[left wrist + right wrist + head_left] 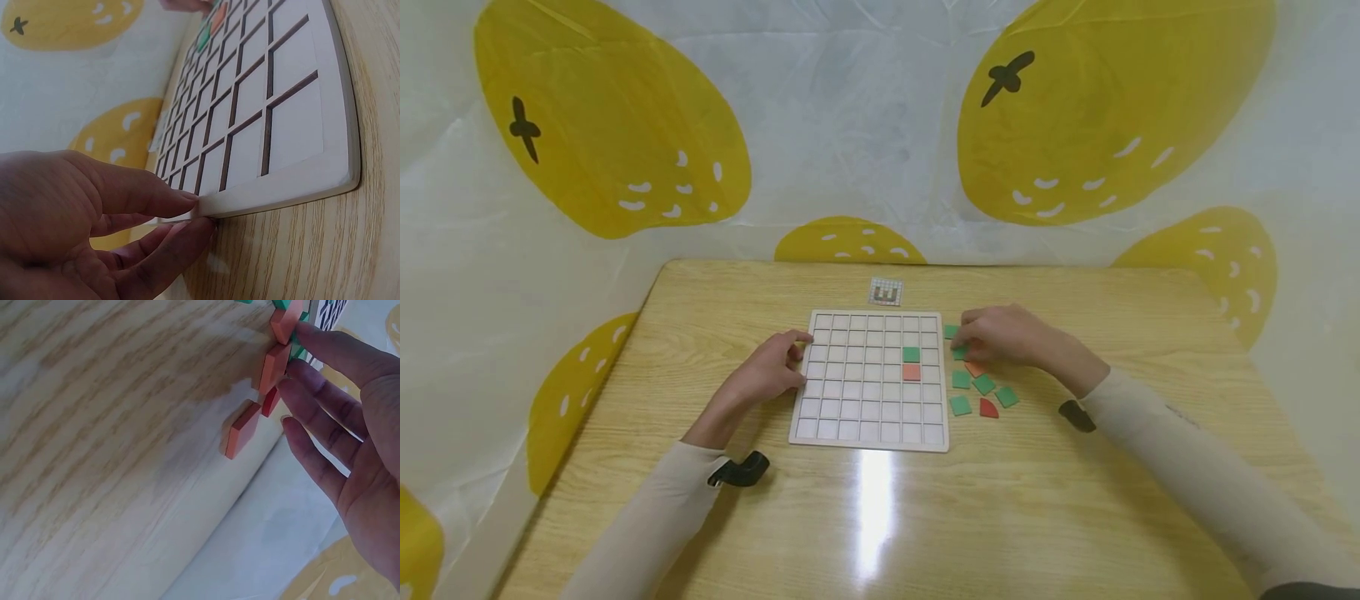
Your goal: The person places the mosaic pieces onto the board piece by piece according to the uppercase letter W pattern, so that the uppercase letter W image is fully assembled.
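Note:
A pale square board (868, 448) with a grid of cells lies on the table. In it, a green square tile (912, 355) sits directly above an orange tile (912, 372). My left hand (767, 367) touches the board's left edge, thumb and index fingertip apart along it; the left wrist view shows the thumb (169, 194) right at the rim. To the right of the board, my right hand (1000, 333) reaches down among loose tiles. Its thumb and forefinger pinch a green tile (299, 349), partly hidden by the fingers.
Several green tiles (961, 380), a red quarter-round tile (988, 408) and an orange tile (974, 368) lie right of the board. Behind the board is a small card (886, 292) with a dark pattern on a grid. A lemon-print cloth (850, 125) hangs beyond the wooden table (737, 533).

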`<state>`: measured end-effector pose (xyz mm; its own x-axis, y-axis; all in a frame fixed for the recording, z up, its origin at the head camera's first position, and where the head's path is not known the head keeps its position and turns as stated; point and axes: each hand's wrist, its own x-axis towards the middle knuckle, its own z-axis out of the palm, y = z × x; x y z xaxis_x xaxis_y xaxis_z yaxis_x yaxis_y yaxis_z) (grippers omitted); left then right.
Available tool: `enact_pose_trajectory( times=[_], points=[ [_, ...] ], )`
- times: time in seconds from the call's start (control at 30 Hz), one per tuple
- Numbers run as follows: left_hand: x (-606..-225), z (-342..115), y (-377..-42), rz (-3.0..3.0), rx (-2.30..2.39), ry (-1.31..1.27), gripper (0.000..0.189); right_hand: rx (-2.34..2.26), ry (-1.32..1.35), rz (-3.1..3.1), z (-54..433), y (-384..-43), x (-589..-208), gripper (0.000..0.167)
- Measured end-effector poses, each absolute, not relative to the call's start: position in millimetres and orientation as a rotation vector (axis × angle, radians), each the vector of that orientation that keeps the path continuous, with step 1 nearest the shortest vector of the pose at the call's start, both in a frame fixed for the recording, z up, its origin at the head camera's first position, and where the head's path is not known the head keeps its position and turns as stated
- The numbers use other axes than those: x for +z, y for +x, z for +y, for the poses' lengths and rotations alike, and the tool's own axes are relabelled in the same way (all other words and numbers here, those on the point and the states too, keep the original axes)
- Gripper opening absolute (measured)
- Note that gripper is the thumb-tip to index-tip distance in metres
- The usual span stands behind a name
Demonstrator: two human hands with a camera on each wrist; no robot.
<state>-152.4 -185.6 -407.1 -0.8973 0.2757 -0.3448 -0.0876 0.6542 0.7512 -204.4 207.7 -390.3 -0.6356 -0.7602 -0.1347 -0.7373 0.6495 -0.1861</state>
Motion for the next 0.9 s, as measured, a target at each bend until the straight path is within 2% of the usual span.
enact_pose_trajectory(
  times=[0.9],
  points=[
    [-406.5, -185.7, -151.8, 2.421, 1.163, 0.149, 0.065, -0.161, -1.136, 2.668, 207.1, -203.8, -389.5, 0.023]
  ],
)
